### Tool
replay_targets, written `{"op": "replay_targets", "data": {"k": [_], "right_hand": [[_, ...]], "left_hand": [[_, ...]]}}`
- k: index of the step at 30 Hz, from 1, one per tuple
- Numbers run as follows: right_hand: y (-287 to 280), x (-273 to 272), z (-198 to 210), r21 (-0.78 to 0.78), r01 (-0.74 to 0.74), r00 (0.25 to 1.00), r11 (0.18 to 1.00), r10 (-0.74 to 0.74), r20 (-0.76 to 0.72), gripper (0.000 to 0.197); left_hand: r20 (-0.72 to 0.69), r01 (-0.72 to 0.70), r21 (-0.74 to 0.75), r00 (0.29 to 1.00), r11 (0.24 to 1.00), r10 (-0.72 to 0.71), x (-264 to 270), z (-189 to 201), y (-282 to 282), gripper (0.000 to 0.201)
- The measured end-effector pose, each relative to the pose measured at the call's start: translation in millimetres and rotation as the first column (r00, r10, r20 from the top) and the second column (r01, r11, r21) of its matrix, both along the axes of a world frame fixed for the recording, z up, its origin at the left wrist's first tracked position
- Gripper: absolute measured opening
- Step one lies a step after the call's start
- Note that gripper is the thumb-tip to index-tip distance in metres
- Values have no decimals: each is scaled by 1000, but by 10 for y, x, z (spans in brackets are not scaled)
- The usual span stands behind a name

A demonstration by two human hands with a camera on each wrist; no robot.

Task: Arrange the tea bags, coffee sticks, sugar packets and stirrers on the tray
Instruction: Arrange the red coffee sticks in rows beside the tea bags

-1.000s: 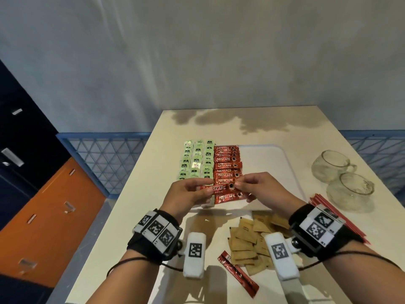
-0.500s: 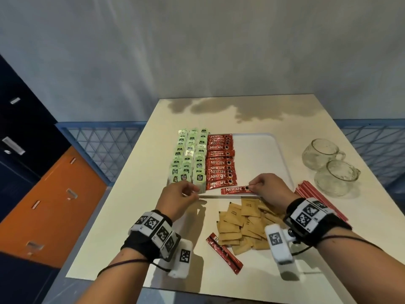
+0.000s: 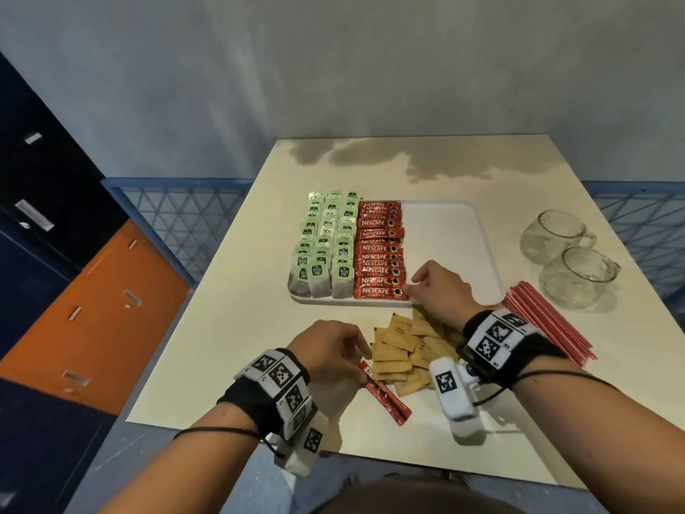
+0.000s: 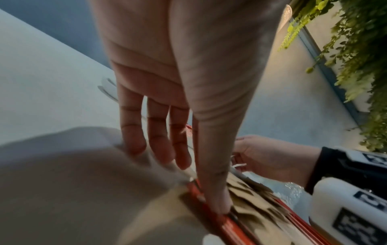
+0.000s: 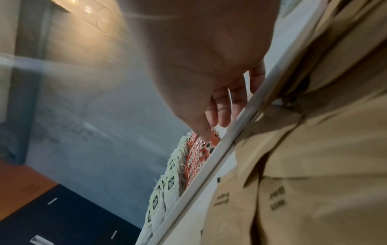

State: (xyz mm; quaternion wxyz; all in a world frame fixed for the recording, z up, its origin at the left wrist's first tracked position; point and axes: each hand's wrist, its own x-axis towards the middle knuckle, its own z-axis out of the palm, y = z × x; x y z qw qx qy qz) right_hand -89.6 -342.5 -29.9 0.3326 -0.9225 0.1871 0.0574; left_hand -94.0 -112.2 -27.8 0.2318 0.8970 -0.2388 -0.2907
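Observation:
A white tray (image 3: 444,235) holds rows of green tea bags (image 3: 326,246) on its left and a column of red coffee sticks (image 3: 380,250) beside them. My right hand (image 3: 413,287) pinches the right end of the nearest coffee stick (image 3: 380,292), which lies at the tray's front edge. My left hand (image 3: 361,352) hovers low over the table with its fingers straight. In the left wrist view its thumb tip rests on a loose coffee stick (image 4: 209,203). Brown sugar packets (image 3: 404,350) lie in a heap in front of the tray. Red stirrers (image 3: 548,324) lie to the right.
Two glass cups (image 3: 556,231) (image 3: 578,276) stand at the table's right, beyond the stirrers. The right half of the tray is bare. The table's near edge lies just behind my wrists, and a blue mesh railing (image 3: 178,224) runs to the left.
My right hand has carried its coffee stick onto the tray's front, at the near end of the red column. My left hand has drawn back to the loose stick on the table.

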Motion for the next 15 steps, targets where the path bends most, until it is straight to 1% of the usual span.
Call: {"op": "replay_targets", "data": {"k": [1,2,4,6,8,11,13,15], "right_hand": [[-11,-34,16,4,-10,1000,1000,10,11,22],[-20,-68,36,14,-24,999,1000,24,22,18],[-37,-129,70,37,-53,997,998,51,55,10],[-49,-175,95,44,-66,994,997,62,87,12],[-63,-224,116,59,-73,992,996,67,109,9],[-85,-293,124,113,-108,986,988,91,142,8],[-100,-333,135,148,-126,981,981,101,164,7],[-102,-362,153,162,-148,978,976,119,173,6]], "left_hand": [[-3,4,23,1000,1000,-4,-23,-18,-19,37],[1,5,44,1000,999,-5,-40,-27,-31,38],[10,13,72,1000,997,-13,-47,-26,-54,28],[16,48,123,999,991,-51,-41,-1,-62,19],[52,80,166,995,983,-90,-51,29,-65,18],[127,111,164,983,980,-133,-63,36,-35,33],[165,127,192,973,973,-159,-85,65,-13,26],[202,131,251,962,959,-184,-90,76,24,21]]}}
